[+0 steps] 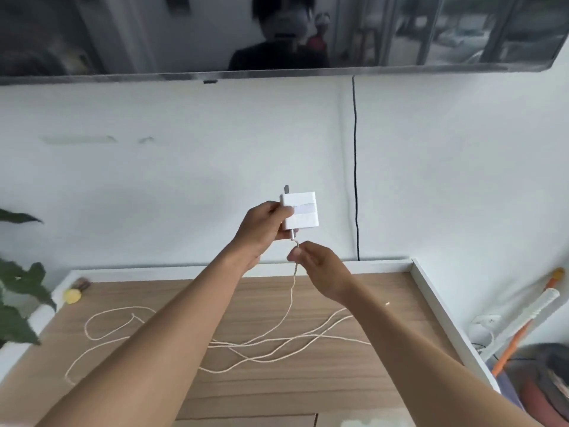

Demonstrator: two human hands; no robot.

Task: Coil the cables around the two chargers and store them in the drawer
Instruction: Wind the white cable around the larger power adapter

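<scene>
While our left hand [264,224] grips the charger [299,211] raised above the table [323,386], fingers curled round its left edge, our right hand [320,268] pinches the cable [291,298] just under it; the remainder lies in loose loops on the wood.

The left hand [264,224] covers the left side of the charger [303,211]. The cable [289,303] disappears among the curled fingers of the right hand [320,269], and its loops on the counter [338,389] pass under both forearms, so its free end cannot be traced. The plant [18,291] is cut by the left edge. A yellow object [72,295] at the counter's far-left corner is too blurred to name.
</scene>
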